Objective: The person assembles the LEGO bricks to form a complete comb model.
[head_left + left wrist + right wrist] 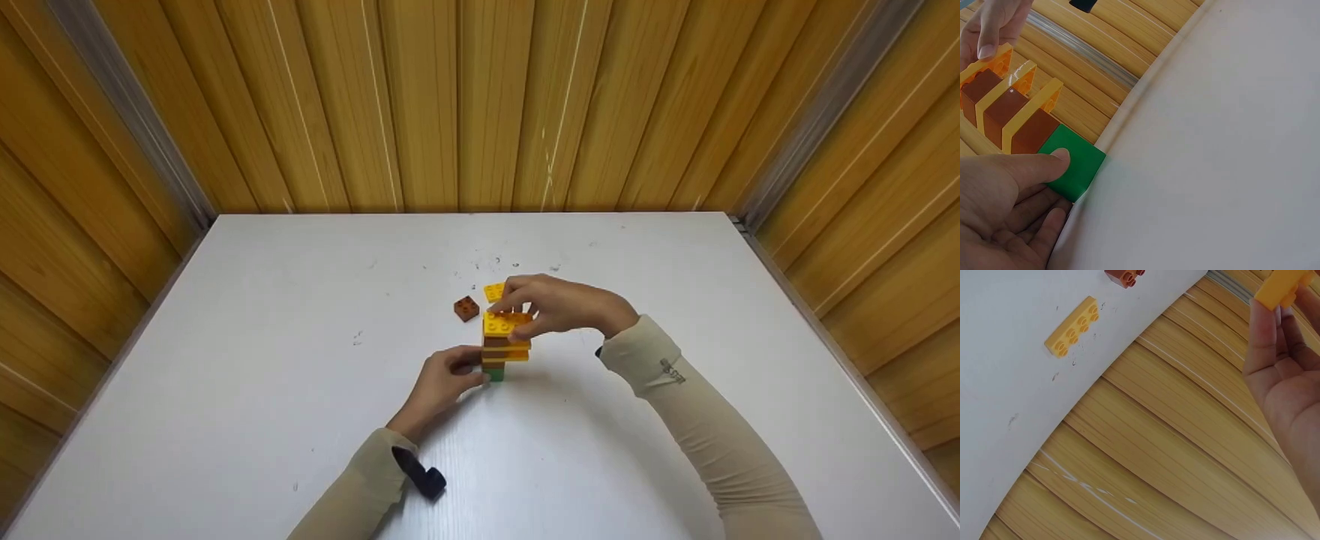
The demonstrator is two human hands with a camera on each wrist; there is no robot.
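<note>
A tower of toy building bricks stands on the table, with a green brick [1085, 163] at its foot and brown bricks [1008, 112] alternating with yellow bricks [1033, 109] above. My left hand [442, 379] grips the green brick low on the left side, thumb pressed on its face. At the top, my right hand [559, 304] pinches the uppermost yellow brick [497, 324] between thumb and fingers. This brick sits on the tower and juts out to the right. In the right wrist view, only part of it [1280, 289] shows at the fingertips.
Behind the tower, a loose brown brick [466, 308] and a loose yellow brick [1074, 329] lie on the white table [300, 300]. Wood-patterned panels [450, 105] rise at the table's back and sides.
</note>
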